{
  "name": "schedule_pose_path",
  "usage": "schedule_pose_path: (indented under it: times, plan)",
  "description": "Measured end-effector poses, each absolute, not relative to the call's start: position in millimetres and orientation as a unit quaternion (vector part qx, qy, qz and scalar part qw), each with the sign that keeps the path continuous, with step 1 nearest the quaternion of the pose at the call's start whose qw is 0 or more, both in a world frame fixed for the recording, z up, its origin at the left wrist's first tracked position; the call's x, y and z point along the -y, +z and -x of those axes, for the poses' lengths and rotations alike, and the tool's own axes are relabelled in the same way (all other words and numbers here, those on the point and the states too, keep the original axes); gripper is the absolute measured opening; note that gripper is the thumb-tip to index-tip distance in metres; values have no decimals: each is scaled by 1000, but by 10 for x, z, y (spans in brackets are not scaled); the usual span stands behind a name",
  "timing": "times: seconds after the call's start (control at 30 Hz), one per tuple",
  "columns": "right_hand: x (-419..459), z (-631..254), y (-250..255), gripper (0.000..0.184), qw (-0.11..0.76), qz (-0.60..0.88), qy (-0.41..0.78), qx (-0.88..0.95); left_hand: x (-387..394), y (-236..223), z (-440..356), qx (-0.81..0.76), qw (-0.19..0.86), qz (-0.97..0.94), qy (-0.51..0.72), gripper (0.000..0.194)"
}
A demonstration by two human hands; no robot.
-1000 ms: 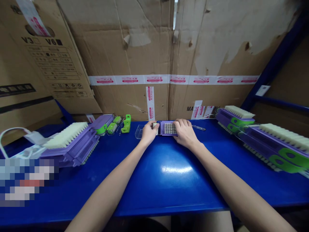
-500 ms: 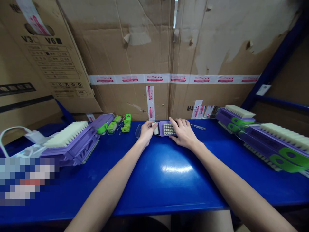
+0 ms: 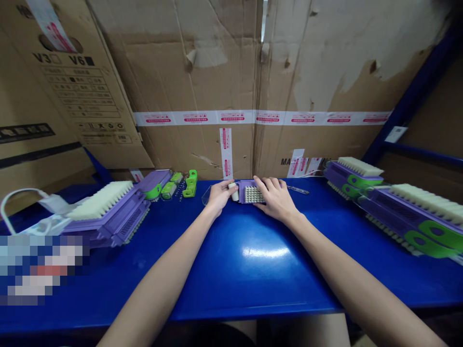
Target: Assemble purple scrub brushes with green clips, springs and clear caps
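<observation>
Near the back of the blue table lies a purple block with a grid of pale pegs or cells on its face. My right hand is closed round the block's right end, thumb at its front edge, and hides that end. Between the thumb and fingers of my left hand is a small cream-white piece, held against or just beside the block's left side; whether they touch I cannot tell. A clear plastic piece lies left of my left hand. Behind my right hand rests a thin screwdriver-like tool.
Purple units with cream bristle-like tops are stacked on the left, beside a white plug and cable. Green parts and small screws lie nearby. More purple-green units stand right. Cardboard walls the back of the blue table.
The cream-white piece in my left hand has tilted slightly. My right hand stays on the purple block, almost unmoved.
</observation>
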State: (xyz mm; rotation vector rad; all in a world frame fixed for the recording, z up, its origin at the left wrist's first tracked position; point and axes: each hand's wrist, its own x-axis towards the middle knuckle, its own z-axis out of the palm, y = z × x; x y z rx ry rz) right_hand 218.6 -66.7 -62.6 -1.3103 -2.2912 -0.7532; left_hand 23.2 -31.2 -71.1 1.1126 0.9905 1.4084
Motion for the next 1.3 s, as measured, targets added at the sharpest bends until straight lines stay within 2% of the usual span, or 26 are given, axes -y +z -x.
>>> schedule_pose_path:
  times: [0.7,0.87,1.3]
  plan:
    - [674,-2219,-534,74,161,441,-291,833,275,-736,-218,-406,465,-534,578,56]
    - [658,-2249,-541,81,172,467,-269,825,297,-731,-256,-400,454,-544,581,57]
    - [663,-2224,-597,77,196,435,-275,835,291,-786,-193,-387,537,-510,549,56]
